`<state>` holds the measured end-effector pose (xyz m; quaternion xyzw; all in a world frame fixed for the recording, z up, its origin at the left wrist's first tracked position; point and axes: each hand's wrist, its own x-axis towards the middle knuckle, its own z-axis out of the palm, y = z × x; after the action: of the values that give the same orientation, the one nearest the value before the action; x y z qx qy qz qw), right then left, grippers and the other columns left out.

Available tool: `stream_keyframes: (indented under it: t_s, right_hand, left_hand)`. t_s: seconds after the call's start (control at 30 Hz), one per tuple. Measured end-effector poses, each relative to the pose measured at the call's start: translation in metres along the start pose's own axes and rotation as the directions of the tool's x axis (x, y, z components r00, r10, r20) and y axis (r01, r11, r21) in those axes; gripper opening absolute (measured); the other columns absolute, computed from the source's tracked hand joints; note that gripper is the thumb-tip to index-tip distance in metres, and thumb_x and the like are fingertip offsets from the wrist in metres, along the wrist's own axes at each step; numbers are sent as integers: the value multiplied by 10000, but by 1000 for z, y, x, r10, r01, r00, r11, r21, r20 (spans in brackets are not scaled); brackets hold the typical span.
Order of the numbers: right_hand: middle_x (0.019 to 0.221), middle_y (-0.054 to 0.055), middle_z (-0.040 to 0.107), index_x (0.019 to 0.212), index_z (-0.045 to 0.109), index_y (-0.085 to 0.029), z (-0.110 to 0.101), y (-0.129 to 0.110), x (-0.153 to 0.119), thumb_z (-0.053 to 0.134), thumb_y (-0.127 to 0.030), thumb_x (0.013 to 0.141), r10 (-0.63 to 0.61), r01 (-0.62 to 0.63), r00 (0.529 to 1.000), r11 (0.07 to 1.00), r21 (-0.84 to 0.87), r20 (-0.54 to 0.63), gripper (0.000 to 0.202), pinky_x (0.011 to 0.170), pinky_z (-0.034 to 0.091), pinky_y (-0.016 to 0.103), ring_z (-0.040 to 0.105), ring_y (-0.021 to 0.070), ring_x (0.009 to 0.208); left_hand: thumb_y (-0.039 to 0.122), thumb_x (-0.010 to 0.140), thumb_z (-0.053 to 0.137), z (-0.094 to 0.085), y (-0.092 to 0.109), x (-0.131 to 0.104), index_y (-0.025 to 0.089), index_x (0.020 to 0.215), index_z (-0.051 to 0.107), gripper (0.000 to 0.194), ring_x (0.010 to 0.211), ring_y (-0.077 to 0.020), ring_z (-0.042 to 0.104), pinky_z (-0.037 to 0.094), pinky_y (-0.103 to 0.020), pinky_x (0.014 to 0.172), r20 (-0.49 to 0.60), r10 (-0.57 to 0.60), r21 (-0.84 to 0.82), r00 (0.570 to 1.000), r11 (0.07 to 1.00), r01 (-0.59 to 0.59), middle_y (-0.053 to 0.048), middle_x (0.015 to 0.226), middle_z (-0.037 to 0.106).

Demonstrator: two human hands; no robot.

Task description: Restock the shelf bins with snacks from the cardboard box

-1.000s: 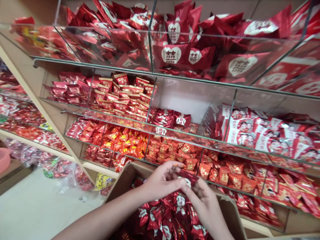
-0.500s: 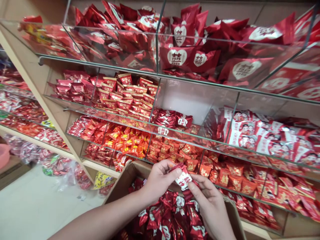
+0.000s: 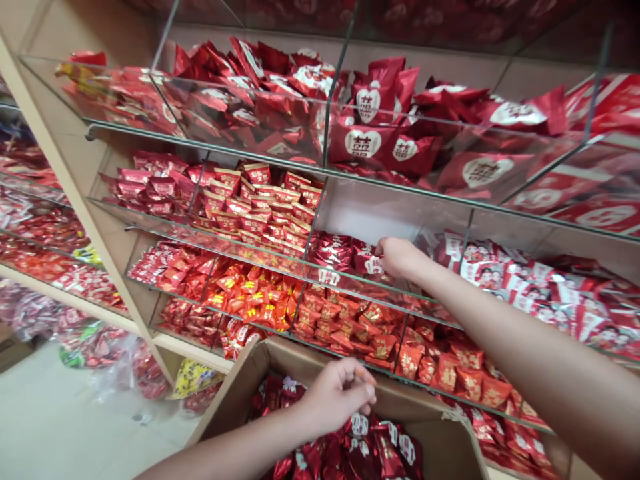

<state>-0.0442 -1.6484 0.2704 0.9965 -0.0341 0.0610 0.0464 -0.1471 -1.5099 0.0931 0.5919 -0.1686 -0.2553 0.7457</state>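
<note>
Right hand has risen to packets, grip unclear; left hand half-curled, empty.

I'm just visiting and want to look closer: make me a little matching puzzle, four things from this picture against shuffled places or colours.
1. Left hand
2. Right hand
3. Cardboard box
4. Yellow packaging

A. Brown, with red packets inside
B. Low down, at the left end of the box in the picture
C. Over the open box
D. Up at the shelved dark red packets

Pairs: 1-C, 2-D, 3-A, 4-B.
</note>
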Motion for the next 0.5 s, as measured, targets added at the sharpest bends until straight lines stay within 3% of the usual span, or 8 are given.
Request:
stream_keyframes:
  t_s: [0.2,0.33,0.4,0.5]
  right_hand:
    - [969,156,645,955,619,-94,15,-9,26,528,-119,706,-10,12,997,999,-35,71,266,683,435,230,597,210,902]
    - [1027,203,602,1068,557,-66,22,-3,33,491,-133,731,1,0,1000,999,-51,26,350,714,439,273,584,239,927]
    - [1032,211,591,1070,555,-64,24,-1,36,491,-144,735,-6,7,1000,999,-53,20,351,732,436,282,579,245,933]
    - [1014,205,587,1030,585,-72,25,-2,34,518,-192,734,-20,22,999,998,-52,34,327,745,435,282,579,243,920]
  left_hand:
    - [211,685,548,3,-13,-5,119,760,525,120,475,-64,426,326,-192,493,94,-72,172,993,984,55,43,541,506]
    - [199,699,523,-1,-20,-7,119,763,577,115,502,-69,437,336,-181,490,157,-98,351,983,936,37,27,587,532]
    - [211,711,513,-5,-21,-8,143,808,606,151,538,-82,472,351,-176,497,194,-113,497,975,868,1,14,643,578]
    - [238,699,545,-14,-21,-12,205,873,636,200,617,-118,547,388,-187,536,284,-148,721,947,685,-109,6,738,642]
